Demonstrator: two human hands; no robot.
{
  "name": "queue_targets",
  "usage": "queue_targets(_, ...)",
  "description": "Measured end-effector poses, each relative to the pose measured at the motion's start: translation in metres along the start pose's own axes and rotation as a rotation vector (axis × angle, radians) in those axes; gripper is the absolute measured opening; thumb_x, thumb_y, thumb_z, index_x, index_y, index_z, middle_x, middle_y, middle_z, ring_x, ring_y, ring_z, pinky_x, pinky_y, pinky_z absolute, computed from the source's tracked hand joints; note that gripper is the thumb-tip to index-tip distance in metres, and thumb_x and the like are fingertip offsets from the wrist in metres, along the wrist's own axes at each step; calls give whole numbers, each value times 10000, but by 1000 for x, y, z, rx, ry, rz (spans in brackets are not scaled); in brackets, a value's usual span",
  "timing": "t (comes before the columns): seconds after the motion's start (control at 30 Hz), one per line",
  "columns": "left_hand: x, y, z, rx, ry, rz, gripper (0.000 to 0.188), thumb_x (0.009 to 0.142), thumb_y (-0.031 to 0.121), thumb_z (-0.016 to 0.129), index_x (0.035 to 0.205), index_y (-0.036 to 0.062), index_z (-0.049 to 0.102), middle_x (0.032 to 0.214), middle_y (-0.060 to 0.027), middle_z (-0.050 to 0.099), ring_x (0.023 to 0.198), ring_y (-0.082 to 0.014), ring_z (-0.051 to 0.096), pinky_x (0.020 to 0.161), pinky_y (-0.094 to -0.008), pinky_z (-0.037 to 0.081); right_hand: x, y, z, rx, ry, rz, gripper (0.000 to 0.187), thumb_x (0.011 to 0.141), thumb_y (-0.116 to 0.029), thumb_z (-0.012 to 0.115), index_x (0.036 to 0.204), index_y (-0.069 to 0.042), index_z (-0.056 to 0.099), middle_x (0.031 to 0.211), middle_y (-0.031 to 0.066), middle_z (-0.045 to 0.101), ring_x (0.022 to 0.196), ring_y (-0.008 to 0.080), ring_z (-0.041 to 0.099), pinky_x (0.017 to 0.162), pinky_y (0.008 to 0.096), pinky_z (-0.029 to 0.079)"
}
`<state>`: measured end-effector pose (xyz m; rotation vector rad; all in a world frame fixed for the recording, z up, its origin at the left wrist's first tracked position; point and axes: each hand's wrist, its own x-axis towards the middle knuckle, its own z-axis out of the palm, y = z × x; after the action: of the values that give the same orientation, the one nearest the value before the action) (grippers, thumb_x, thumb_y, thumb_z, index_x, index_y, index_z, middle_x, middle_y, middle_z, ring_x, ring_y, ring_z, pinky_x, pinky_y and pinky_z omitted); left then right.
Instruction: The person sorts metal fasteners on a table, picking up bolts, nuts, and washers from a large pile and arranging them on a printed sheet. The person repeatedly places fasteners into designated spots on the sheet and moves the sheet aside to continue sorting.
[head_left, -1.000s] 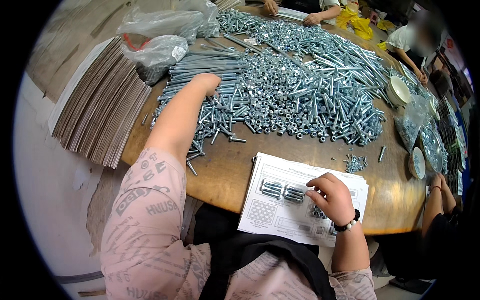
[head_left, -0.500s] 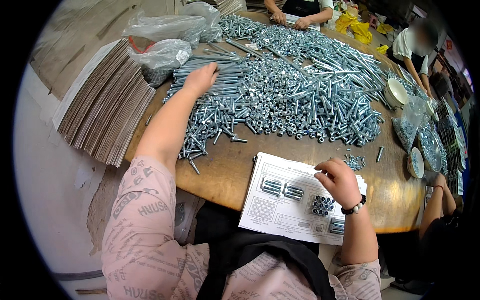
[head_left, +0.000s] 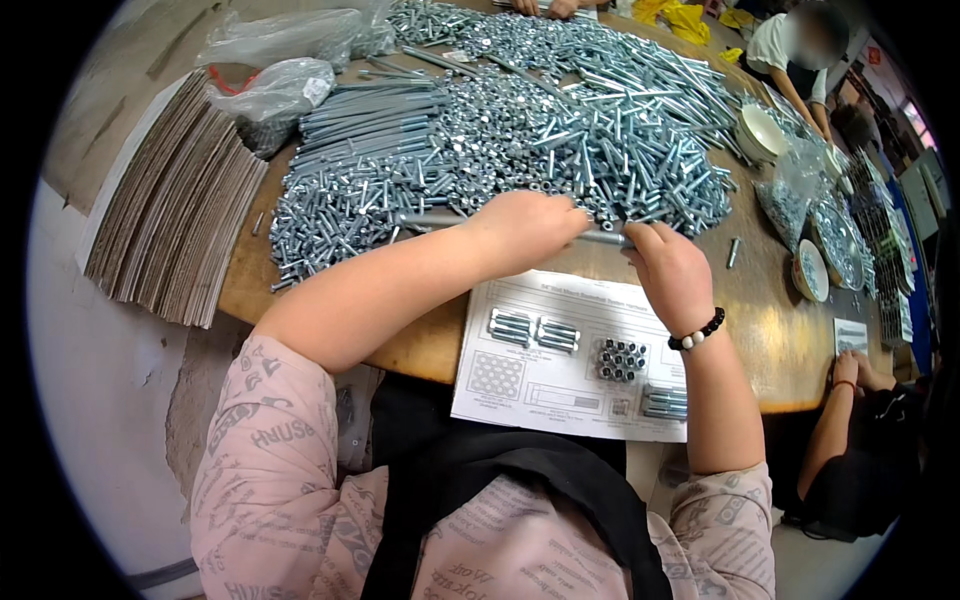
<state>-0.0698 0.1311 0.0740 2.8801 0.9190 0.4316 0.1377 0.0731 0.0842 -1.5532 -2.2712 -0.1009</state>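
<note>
Just beyond the printed sheet (head_left: 550, 372), the left hand (head_left: 530, 232) has its fingers curled over the long metal rods (head_left: 606, 238), and the right hand (head_left: 672, 275) pinches their right end, nearly closed; how many rods, I cannot tell. If this pinch is too loose, the end could slip and fall onto the sheet, scattering the nuts (head_left: 622, 360) and bolts (head_left: 535, 331) arranged there.
</note>
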Motion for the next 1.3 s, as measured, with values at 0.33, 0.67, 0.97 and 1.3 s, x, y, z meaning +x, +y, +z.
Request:
queue_targets(0.33,-67,-12,27,-115,-138,-286,206,720,228,672,850,79,615,860,-74,547,802,-273,560,708,-364,457,-92,78,23,48,-139,126,158,697,-169,682,840,-110,653,820,69,570,795,271,561,660,381,455)
queue_targets(0.67,-83,-32,35,-558,-147,-386,242,709,76,669,942,15,644,851,-99,618,810,-224,590,731,-308,462,-119,108,25,365,-162,476,110,759,-95,619,848,-49,665,847,109,606,817,270,577,720,344,459)
queue_targets(0.97,-85,-32,40,-502,-118,-284,214,697,68,674,904,19,648,830,-84,610,796,-209,585,723,-299,462,-121,104,27,440,-108,527,112,758,-86,620,842,-22,657,835,113,601,807,261,575,718,333,455)
queue_targets(1.3,-127,4,28,-782,-107,-602,341,823,25,519,1156,-46,505,1048,-130,585,921,-178,583,778,-285,476,-203,83,2,339,45,666,163,809,-89,597,946,-5,619,845,121,590,788,237,563,702,312,443)
